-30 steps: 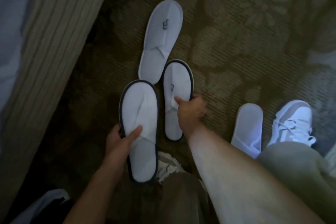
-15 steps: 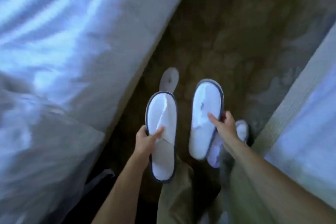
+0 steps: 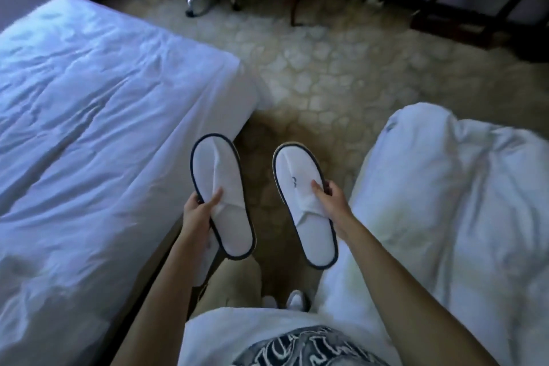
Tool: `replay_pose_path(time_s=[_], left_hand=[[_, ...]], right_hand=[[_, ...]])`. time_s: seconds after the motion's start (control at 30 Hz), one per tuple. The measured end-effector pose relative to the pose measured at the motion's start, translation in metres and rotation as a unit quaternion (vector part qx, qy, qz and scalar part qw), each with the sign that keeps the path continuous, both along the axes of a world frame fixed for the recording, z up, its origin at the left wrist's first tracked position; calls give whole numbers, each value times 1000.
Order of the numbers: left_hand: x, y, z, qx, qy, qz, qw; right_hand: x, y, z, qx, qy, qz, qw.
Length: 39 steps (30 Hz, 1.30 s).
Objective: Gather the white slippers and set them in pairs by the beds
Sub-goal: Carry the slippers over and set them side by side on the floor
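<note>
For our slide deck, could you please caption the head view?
Standing between two beds, the left hand and right hand each hold one white slipper above the carpet.

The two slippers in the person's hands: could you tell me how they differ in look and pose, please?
The left slipper, in the left hand, shows no mark on its upper; the right slipper, in the right hand, bears a small dark logo. The left slipper sits slightly higher and overlaps the left bed; the right slipper hangs over the carpet. Both are white with dark trim, toes pointing away.
</note>
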<state>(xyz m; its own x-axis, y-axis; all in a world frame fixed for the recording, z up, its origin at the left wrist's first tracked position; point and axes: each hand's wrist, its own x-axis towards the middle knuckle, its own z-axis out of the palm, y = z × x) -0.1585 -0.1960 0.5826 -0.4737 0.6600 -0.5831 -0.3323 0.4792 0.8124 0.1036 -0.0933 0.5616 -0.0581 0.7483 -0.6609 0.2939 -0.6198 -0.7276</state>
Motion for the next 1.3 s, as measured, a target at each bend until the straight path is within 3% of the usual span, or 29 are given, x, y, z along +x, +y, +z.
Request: replay_pose_path(time_s=[0.13,0.37,0.7,0.93,1.3], left_hand=[[-2,67,-18,-22,3,-38,999],[-39,224,-60,-45,-13,-119,992],[-69,451,-34,-37,-18,-259,965],[-71,604,-61,-63,-29,-224,972],[-134,834,-42,-46,-26,5,999]], right_hand=[[29,12,-31,-71,-54,-103,991],[18,111,-47,-87,-9,-233,969],[-54,364,24,6,41,-232,972],[-70,528,4,-15,38,-229,973],[-166,826,-3,-24,29,-27,999]])
